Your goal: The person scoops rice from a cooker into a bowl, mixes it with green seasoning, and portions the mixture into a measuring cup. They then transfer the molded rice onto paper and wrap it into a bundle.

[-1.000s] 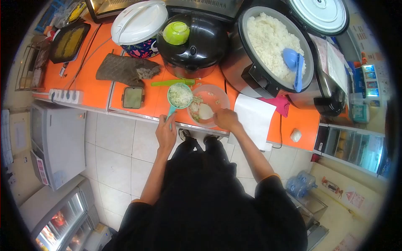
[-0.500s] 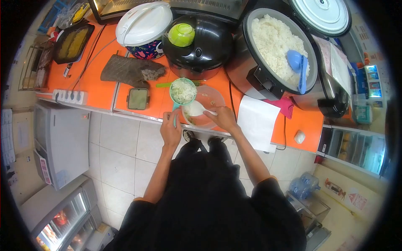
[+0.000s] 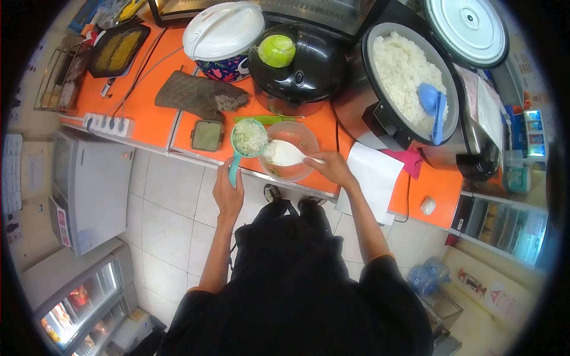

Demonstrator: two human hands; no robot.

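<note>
My left hand [image 3: 228,188] is closed round the handle of a teal cup-shaped scoop [image 3: 236,159], which holds rice with green bits [image 3: 249,137]. In my right hand [image 3: 333,168] is a white rice paddle [image 3: 288,155], its blade over a clear plastic bowl [image 3: 306,134] and its tip close to the scoop's rim. Some rice clings to the paddle's tip. Scraps of rice and green bits lie in the bowl, which stands at the counter's front edge. A green knife-like tool [image 3: 267,120] lies behind the bowl, partly hidden.
A large open rice cooker [image 3: 380,118] full of rice, with a blue scoop [image 3: 428,98] in it, stands right. Behind the bowl is a black cooker [image 3: 297,71]; a white-lidded pot [image 3: 222,35], grey cloth [image 3: 199,95] and small square container [image 3: 207,135] are left. White paper [image 3: 371,175] overhangs the edge.
The teal scoop has moved left, from over the bowl's rim to beside it. The paddle still points left over the bowl, with more of its blade showing. The whole view has shifted slightly.
</note>
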